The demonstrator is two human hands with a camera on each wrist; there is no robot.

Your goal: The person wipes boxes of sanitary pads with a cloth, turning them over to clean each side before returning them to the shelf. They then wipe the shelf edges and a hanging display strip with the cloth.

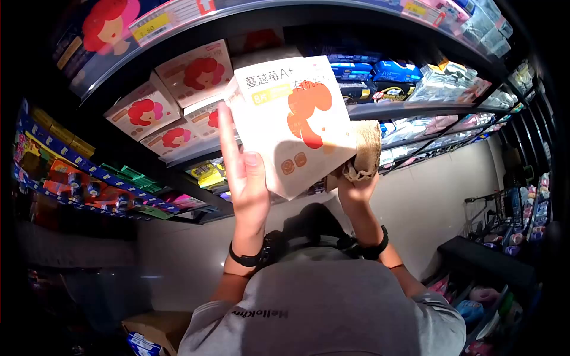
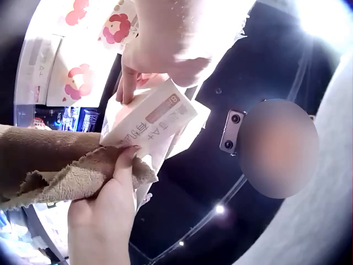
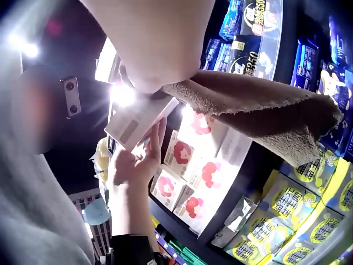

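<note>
A white box (image 1: 297, 124) with a red-haired figure and printed characters is held up tilted before the shelf in the head view. My left hand (image 1: 246, 184) holds its left side, the index finger straight along the edge and the thumb at the front. On the lower right corner, my right hand (image 1: 357, 187) grips a folded brown cloth (image 1: 367, 148) close against the box. The left wrist view shows the right thumb pressing the cloth (image 2: 83, 171) beside the box's printed side (image 2: 160, 116). In the right wrist view the cloth (image 3: 259, 113) hangs out from the hand.
Matching boxes (image 1: 196, 71) are stacked on the shelf behind. Blue packs (image 1: 395, 71) stand to the right, above a lower shelf edge. Yellow-labelled packs (image 3: 287, 204) fill another shelf. A cardboard carton (image 1: 157, 326) sits on the floor at lower left, and a dark bench (image 1: 487, 261) at right.
</note>
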